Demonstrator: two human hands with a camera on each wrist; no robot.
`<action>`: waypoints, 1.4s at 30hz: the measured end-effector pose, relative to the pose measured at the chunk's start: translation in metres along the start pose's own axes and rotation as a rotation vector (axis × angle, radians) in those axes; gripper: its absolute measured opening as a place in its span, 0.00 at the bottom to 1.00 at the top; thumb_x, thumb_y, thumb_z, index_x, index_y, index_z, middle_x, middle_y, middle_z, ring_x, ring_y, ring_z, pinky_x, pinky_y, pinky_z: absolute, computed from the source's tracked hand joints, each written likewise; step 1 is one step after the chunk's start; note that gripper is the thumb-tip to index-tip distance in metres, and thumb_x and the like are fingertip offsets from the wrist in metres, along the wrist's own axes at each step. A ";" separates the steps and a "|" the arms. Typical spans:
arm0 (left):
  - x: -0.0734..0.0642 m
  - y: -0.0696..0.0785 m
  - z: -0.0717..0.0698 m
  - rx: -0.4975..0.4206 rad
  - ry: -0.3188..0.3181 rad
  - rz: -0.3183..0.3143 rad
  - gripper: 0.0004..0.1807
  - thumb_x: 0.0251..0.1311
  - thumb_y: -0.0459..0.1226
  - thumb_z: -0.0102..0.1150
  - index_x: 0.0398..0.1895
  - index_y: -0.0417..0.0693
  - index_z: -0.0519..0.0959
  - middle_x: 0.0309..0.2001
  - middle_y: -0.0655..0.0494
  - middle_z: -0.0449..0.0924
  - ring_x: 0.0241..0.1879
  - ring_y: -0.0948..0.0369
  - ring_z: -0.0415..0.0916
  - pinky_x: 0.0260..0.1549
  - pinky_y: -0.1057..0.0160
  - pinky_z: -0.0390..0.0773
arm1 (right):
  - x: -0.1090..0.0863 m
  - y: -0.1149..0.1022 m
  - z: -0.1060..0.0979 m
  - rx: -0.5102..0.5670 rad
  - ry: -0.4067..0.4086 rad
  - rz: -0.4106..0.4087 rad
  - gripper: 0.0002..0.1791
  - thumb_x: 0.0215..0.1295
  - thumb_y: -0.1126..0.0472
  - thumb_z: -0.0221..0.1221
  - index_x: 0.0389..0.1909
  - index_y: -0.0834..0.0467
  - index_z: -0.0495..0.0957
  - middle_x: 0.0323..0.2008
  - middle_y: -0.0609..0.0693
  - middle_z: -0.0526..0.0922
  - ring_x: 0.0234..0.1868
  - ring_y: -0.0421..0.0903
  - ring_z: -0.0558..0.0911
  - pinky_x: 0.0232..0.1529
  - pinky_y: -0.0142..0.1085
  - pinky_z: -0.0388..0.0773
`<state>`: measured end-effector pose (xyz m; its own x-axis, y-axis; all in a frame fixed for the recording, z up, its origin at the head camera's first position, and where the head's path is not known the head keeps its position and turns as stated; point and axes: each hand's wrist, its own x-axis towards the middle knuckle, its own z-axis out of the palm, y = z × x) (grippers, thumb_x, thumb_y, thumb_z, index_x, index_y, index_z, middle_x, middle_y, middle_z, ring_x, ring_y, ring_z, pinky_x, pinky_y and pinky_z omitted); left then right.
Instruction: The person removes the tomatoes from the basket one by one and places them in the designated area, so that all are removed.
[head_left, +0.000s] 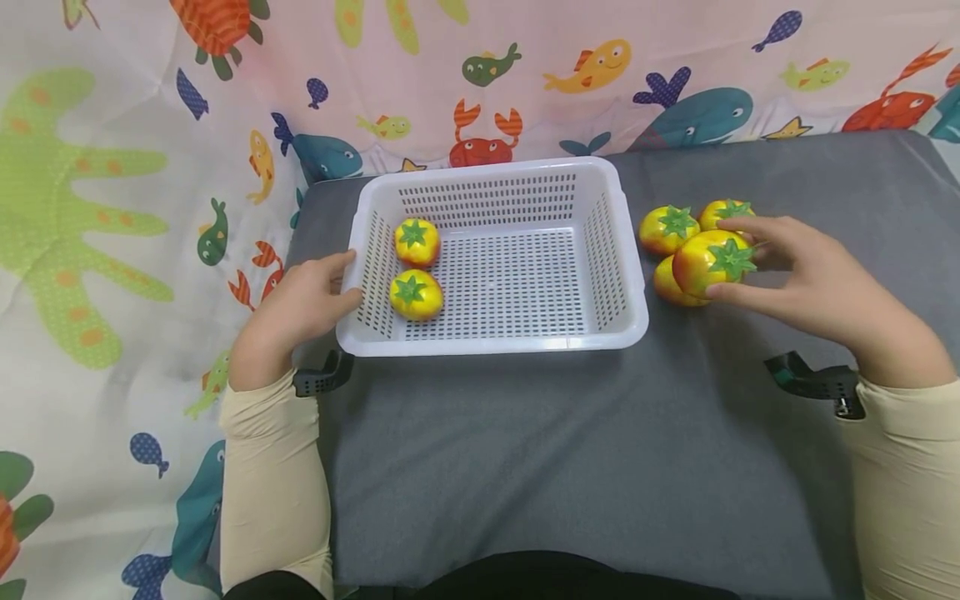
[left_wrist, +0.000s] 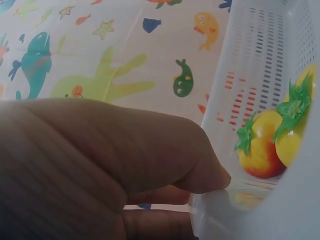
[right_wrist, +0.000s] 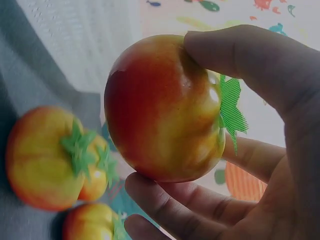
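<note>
1. A sea-creature-print sheet fills the top and left of the head view; a grey surface spreads below.
2. Upper centre: white basket, two fruits at its left end.
3. Left hand, left of centre, grips the basket's left rim.
4. Right hand, right, grips a red-yellow fruit beside three others.

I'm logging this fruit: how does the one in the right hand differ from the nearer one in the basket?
The right hand grips the held fruit; no hand touches the basket fruit. The held fruit is outside the basket; the basket fruit rests inside it. The held fruit's green leaves tilt toward the hand; the basket fruit's face up. Both are yellow and red.
</note>
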<state>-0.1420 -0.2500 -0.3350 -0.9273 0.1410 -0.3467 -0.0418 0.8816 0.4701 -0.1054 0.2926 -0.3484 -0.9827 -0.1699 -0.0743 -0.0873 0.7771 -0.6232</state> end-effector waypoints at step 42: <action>0.000 0.002 0.001 -0.005 0.010 0.004 0.41 0.70 0.39 0.58 0.83 0.41 0.56 0.68 0.36 0.75 0.64 0.40 0.78 0.56 0.41 0.82 | -0.006 0.086 0.003 0.000 0.023 0.247 0.51 0.66 0.40 0.69 0.81 0.61 0.59 0.69 0.75 0.68 0.62 0.76 0.73 0.52 0.69 0.76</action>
<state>-0.1415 -0.2479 -0.3342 -0.9312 0.1398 -0.3367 -0.0399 0.8788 0.4755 -0.1066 0.3580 -0.4040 -0.9777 0.0392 -0.2064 0.1561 0.7932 -0.5886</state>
